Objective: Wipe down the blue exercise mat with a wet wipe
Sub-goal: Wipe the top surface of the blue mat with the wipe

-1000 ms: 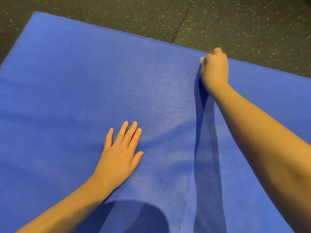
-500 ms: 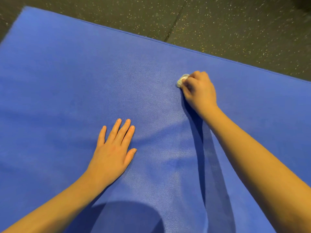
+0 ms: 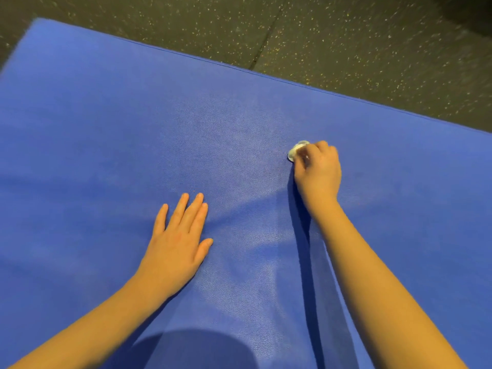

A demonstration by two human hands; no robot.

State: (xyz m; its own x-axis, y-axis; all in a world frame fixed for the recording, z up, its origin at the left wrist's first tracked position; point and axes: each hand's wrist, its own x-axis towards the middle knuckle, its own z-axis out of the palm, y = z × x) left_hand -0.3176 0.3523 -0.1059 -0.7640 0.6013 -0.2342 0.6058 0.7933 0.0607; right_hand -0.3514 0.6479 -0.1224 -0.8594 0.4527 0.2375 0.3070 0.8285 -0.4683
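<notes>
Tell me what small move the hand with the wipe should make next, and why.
Probably draw the right hand toward the near edge, pressing the wet wipe along the blue mat. The wipe sits bunched in its fingers mid-mat, much mat lies nearer the body, and the left hand rests flat, bracing it.

Single head-worn wide-angle camera, looking forward and down from above the near side of the blue exercise mat point(image 3: 106, 134). Close range: the mat fills most of the frame, with speckled dark floor point(image 3: 359, 38) beyond its far edge.
</notes>
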